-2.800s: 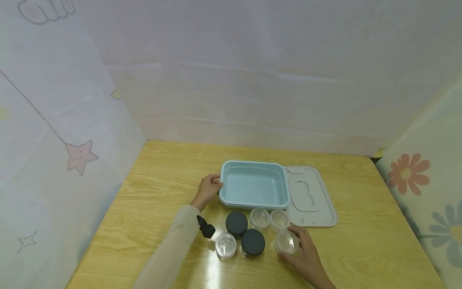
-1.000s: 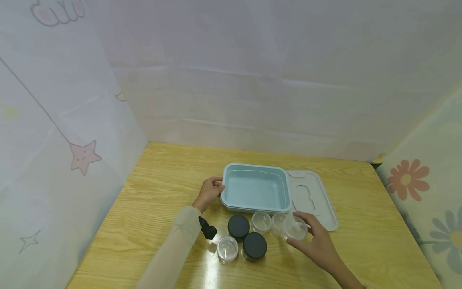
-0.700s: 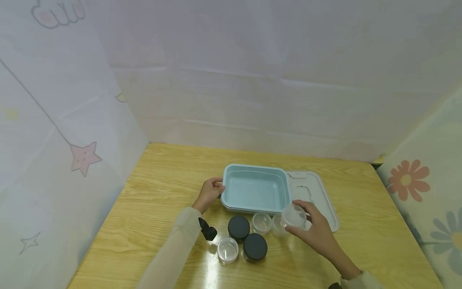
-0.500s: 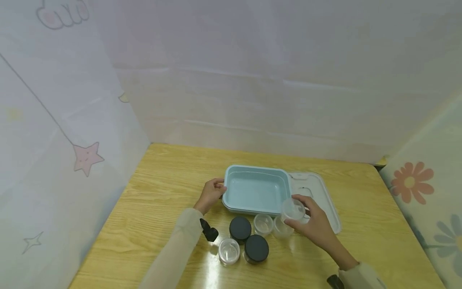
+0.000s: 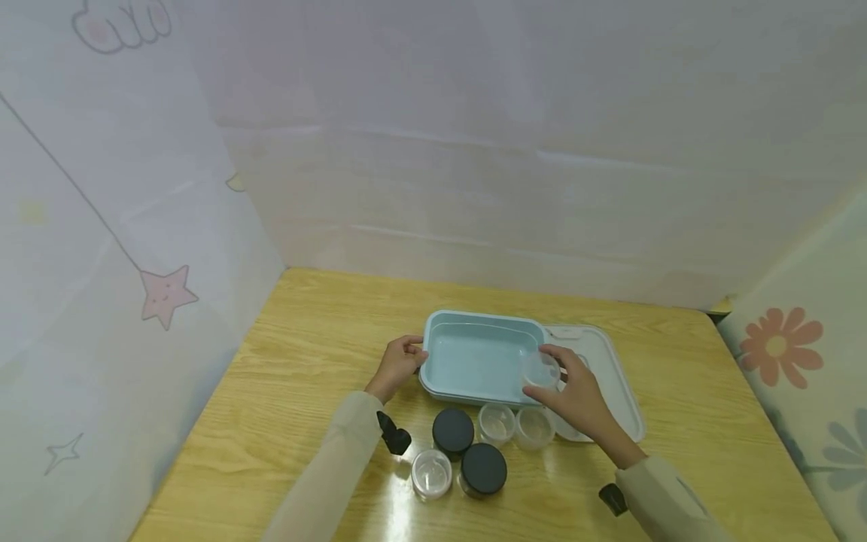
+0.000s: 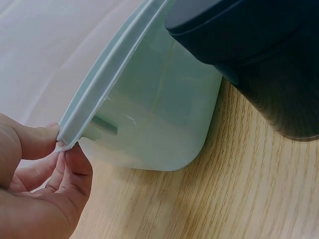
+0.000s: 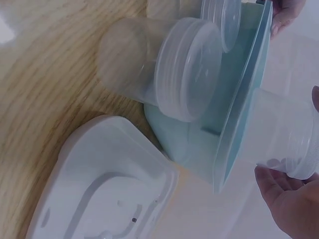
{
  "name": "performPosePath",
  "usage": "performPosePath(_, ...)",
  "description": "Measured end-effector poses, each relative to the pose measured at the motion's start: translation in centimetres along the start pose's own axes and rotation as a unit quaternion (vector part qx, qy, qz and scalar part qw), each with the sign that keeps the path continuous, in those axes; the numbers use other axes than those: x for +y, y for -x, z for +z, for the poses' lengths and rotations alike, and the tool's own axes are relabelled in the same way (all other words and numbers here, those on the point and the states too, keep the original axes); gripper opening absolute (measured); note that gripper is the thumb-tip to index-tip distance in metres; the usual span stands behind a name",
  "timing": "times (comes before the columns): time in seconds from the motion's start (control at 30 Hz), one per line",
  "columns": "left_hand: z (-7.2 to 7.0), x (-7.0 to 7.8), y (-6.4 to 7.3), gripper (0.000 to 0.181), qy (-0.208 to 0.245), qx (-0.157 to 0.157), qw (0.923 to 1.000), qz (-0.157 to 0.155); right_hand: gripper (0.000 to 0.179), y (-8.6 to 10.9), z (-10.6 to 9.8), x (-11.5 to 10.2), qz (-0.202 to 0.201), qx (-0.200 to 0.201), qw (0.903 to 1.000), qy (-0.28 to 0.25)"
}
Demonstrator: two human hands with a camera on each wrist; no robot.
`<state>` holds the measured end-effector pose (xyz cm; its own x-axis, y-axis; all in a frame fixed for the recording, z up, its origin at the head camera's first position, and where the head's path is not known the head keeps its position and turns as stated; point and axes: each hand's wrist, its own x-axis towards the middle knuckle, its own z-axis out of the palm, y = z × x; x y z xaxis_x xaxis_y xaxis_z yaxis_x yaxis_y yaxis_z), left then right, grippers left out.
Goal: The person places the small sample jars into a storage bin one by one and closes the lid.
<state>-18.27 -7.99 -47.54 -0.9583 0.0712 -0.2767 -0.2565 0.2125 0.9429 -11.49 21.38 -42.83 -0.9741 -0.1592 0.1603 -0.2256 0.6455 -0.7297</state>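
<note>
A light blue plastic basin stands on the wooden table. My left hand pinches its left rim between thumb and fingers, plainly seen in the left wrist view. My right hand grips a clear plastic jar over the basin's front right corner. In the right wrist view the lower part of that jar is behind the basin's rim. In front of the basin stand two translucent-lidded jars, a left one and a right one.
A white lid lies flat to the right of the basin. Nearer the front are two black-lidded jars, one behind and one ahead, beside another clear jar. Fabric walls surround the table.
My right hand has lifted the clear jar from the table's front and carried it up and away to the basin's corner. My left hand stays at the rim.
</note>
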Motion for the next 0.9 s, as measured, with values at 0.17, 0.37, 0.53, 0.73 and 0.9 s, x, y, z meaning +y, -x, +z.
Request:
performPosePath(0.17,0.0,-0.1,0.0,0.034,0.007,0.002,1.0,-0.001,0.07,-1.3,0.8,0.3,-0.001,-0.012,0.9999,-0.009)
performPosePath(0.37,0.1,0.0,-0.1,0.034,0.013,0.002,0.9999,-0.005,0.07,-2.5,1.7,0.5,-0.011,-0.015,0.9998,-0.001)
performPosePath(0.53,0.1,-0.2,0.0,0.035,0.014,-0.004,0.9999,-0.008,0.069,-3.7,2.6,0.3,-0.011,-0.022,0.9996,-0.01)
performPosePath(0.73,-0.1,0.7,0.7,0.037,0.014,-0.017,0.9997,0.004,0.068,-5.3,3.6,0.2,0.0,-0.036,0.9993,-0.013)
performPosePath(0.9,-0.1,0.4,0.4,0.037,0.02,-0.021,0.9995,0.009,0.069,-6.4,4.6,-0.2,0.007,-0.046,0.9988,-0.013)
